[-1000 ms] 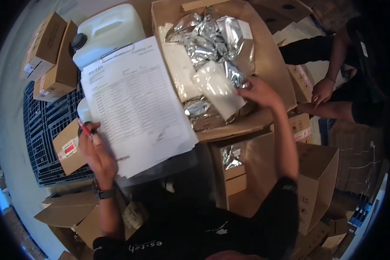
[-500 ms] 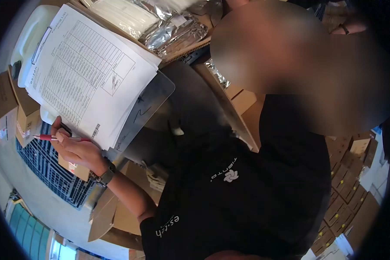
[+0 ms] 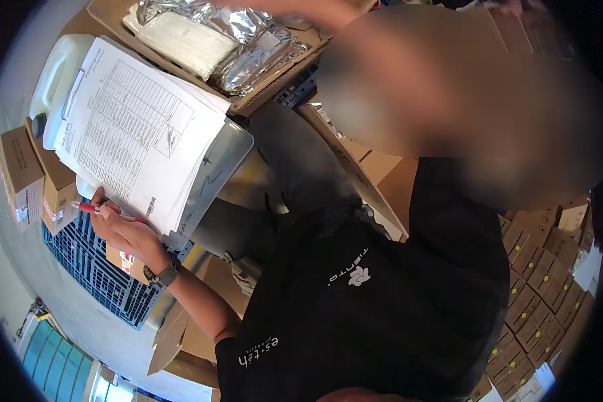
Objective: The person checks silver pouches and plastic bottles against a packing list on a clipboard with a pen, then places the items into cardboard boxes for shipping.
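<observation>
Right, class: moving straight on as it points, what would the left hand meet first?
Probably the white object beside the papers, just ahead of the left hand; depth is unclear.

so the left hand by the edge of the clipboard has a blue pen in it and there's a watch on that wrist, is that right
Not quite: the pen is red, not blue, as the head view shows. The left hand by the edge of the clipboard does hold it, and there is a watch on that wrist.
</observation>
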Demonstrator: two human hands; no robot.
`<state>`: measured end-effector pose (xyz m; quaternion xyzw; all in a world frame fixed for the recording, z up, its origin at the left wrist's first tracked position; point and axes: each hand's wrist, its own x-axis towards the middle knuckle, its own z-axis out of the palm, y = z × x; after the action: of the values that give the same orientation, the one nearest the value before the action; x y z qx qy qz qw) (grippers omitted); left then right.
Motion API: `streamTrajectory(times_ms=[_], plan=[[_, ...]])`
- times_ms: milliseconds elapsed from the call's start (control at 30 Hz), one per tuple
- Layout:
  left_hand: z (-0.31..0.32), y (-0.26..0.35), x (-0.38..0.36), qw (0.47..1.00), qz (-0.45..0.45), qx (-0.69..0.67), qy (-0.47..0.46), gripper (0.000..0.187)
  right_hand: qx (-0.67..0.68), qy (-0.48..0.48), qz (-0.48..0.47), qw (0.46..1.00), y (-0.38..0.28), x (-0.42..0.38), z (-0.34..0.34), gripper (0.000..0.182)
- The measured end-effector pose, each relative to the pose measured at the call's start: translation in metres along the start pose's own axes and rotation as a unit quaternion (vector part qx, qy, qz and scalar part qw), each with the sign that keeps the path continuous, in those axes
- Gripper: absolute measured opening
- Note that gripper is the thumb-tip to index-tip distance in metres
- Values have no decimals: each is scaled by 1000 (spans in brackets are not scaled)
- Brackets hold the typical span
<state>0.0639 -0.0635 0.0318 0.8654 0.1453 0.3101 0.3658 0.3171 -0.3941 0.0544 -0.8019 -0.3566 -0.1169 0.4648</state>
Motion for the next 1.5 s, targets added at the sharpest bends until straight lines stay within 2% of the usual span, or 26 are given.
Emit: streamTrajectory(times_ms=[33,67,100,133,200,233,267,300,367,433,500,533,567,600,667,700,733,833,867,933,967,1133,1333,1400,1467,1500], plan=[[-3,-1,-1,999,-22,-22,5,39,11,-42,-21,999,-40,3,9,31],[-4,-1,-3,1000,-14,-21,4,39,-3,-119,-24,993,-61,4,23,54],[-7,-1,-8,1000,-20,-2,-6,35,-10,-151,-25,988,-93,2,39,54],[-13,3,-10,999,-27,19,-9,30,-54,-167,-118,977,-104,3,57,59],[-20,15,-19,995,86,27,-40,18,-160,-205,-262,929,-140,-2,83,71],[-23,39,-26,996,66,2,-67,16,-177,-229,-313,905,-152,-6,95,72],[-24,32,-36,990,91,87,-70,19,-143,-210,-368,895,-153,-13,110,67],[-24,48,-39,984,104,105,-98,23,-157,-186,-412,878,-154,-16,124,72],[-19,63,-43,991,88,48,-84,22,-115,-177,-390,896,-161,-23,137,58],[-19,58,-43,987,105,-8,-122,23,-74,-177,-362,912,-169,-24,124,34],[-28,52,-41,986,118,-11,-116,24,-47,-127,-294,946,-163,-27,118,32],[-31,49,-39,980,141,-16,-139,25,-48,-87,-207,973,-158,-32,113,24],[-36,46,-33,977,162,31,-138,40,-42,-67,-93,993,-155,-35,108,27],[-36,42,-30,979,158,29,-128,40,-87,-45,-36,995,-150,-34,99,31],[-31,30,-28,977,159,74,-125,53,-197,18,-10,980,-138,-36,92,40],[-29,20,-31,973,163,69,-148,67,-176,14,43,983,-127,-44,92,39],[-34,21,-35,975,155,75,-141,67,-152,8,96,984,-120,-52,98,38],[-41,22,-46,966,184,78,-165,78,-71,7,128,989,-130,-74,107,35],[-45,24,-48,970,173,69,-156,78,-96,33,82,991,-136,-77,108,32],[-55,27,-47,960,160,101,-208,82,-56,29,174,983,-142,-83,104,33],[-56,24,-48,962,152,106,-199,82,-64,22,173,983,-141,-87,103,33],[-55,9,-49,955,190,114,-195,75,87,49,213,972,-138,-96,108,34],[-53,8,-53,958,199,108,-174,50,76,36,175,981,-135,-99,100,31],[-54,8,-53,962,184,96,-175,37,54,18,179,982,-131,-101,94,38],[-52,8,-54,967,165,77,-176,35,88,65,265,958,-130,-102,89,48],[-53,7,-54,971,149,63,-178,33,90,66,267,957,-132,-102,88,48]])
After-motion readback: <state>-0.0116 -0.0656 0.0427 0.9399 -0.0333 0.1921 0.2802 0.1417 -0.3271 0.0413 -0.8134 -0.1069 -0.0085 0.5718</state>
